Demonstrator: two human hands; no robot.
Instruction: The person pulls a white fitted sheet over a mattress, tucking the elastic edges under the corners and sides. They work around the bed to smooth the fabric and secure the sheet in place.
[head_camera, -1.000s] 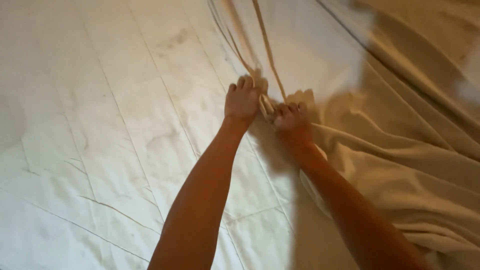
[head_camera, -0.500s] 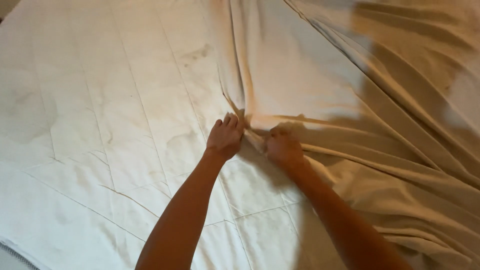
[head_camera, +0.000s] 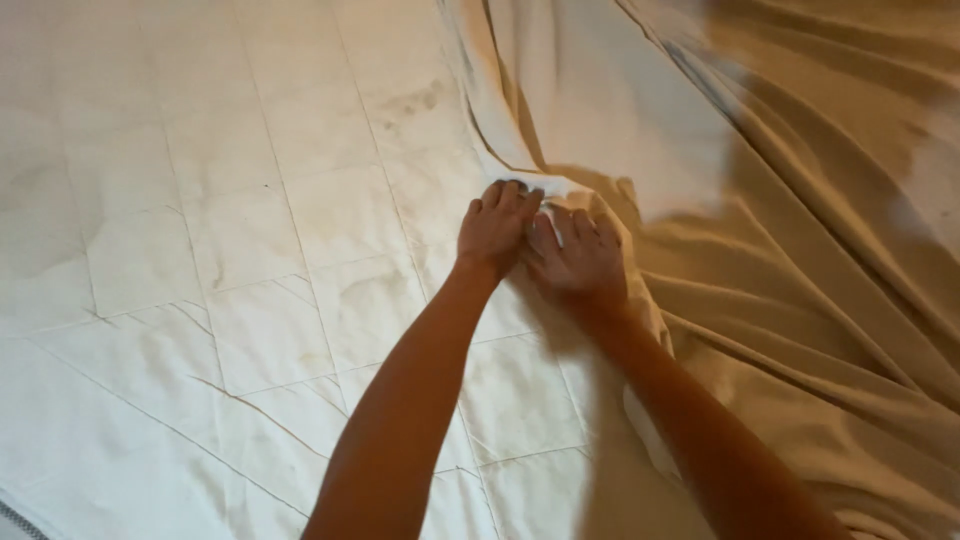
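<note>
A cream bed sheet (head_camera: 800, 230) lies in loose folds over the right half of a quilted white mattress (head_camera: 200, 250). My left hand (head_camera: 497, 230) and my right hand (head_camera: 582, 258) sit side by side at the sheet's left edge, near the middle of the mattress. Both hands have their fingers closed on the bunched edge of the sheet (head_camera: 540, 190). The fingertips are partly hidden in the fabric.
The mattress has stitched square panels and several faint stains, one darker patch (head_camera: 415, 100) near the top centre. The sheet's folds run diagonally toward the lower right. A bit of the mattress edge (head_camera: 15, 515) shows at the lower left corner.
Both hands, gripping the sheet edge, sit slightly lower and further left in view than one second ago. The sheet's folds look more spread out.
</note>
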